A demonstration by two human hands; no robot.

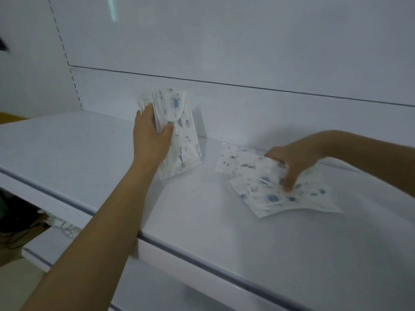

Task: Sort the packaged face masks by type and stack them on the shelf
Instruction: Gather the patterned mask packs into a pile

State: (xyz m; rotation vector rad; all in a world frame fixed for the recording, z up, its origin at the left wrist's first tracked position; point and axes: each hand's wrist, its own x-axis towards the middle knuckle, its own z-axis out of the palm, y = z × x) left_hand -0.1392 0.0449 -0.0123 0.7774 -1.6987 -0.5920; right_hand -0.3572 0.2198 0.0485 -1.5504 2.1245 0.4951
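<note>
Your left hand (150,133), reaching in from lower left, curls round upright mask stack (179,135); right hand (294,162) pinches loose packs (269,194) centre-right, not stacked yet. Halfway-ish imo.

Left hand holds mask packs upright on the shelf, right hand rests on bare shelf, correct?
Not quite: the head view shows the right hand gripping loose mask packs lying flat, not bare shelf. The left hand does hold its bunch upright.

Upright mask stack (182,140), flat masks (267,189) beside
</note>
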